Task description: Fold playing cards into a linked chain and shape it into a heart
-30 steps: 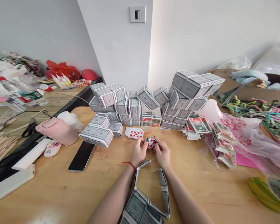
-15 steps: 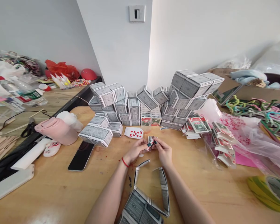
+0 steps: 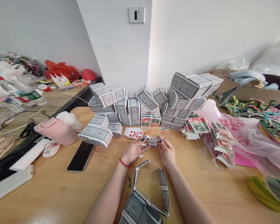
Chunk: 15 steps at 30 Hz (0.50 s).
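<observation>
My left hand [image 3: 132,151] pinches a playing card [image 3: 146,139] that shows part of a picture face. My right hand [image 3: 166,151] grips a grey-backed playing card [image 3: 158,139] by its edge. Between the hands the grey and white parts overlap, and I cannot tell whether they are separate cards or one bent one. Just beyond my left fingers lies a face-up stack of playing cards [image 3: 133,133], hearts on top. Between my forearms stands an open frame of folded cards [image 3: 163,186], joined to a block of grey-backed cards [image 3: 135,206].
Several card-built blocks [image 3: 134,107] stand against the wall, some stacked high. Opened card boxes [image 3: 222,141] lie at right, near yellow tape [image 3: 268,193]. A phone [image 3: 80,157], a pink bottle [image 3: 57,130] and a white mouse [image 3: 50,148] are at left.
The cards in my hands, bunched close together before, are now spread flatter and wider. My right hand has shifted slightly right, and the gap between my hands has grown.
</observation>
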{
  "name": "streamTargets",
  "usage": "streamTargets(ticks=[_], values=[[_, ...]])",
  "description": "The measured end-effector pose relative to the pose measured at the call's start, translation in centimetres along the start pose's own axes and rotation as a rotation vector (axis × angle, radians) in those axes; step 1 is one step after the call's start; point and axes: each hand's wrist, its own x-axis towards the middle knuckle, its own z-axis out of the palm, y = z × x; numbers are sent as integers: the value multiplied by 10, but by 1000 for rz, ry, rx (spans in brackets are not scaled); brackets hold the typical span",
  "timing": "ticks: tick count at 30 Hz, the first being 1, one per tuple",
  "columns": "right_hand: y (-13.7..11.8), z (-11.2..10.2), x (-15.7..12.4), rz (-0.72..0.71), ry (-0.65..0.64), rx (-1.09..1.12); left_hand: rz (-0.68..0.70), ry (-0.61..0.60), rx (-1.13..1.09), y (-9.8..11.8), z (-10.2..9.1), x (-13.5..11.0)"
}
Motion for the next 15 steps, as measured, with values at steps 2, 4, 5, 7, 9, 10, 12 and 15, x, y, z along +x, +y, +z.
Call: streamTargets(ticks=[2,4,5,7,9,10,12,15], values=[[0,-2,3,-17,55,22,35,-3,-26,1,0,0],[1,-3,4,-38,117,-4,103,-3,-20,2,1,0],[2,-4,4,-49,147,-40,138,-2,-3,2,2,0],[3,-3,2,-67,186,-158,202,-2,78,3,4,-1],[4,-2,-1,-84,185,-311,284,11,253,2,6,-1],[4,-1,-2,-94,171,-383,339,26,380,1,7,-2],[5,1,-5,-115,111,-487,459,66,676,-1,10,-4],[4,3,-8,-127,10,-550,574,94,1066,-5,14,-6]])
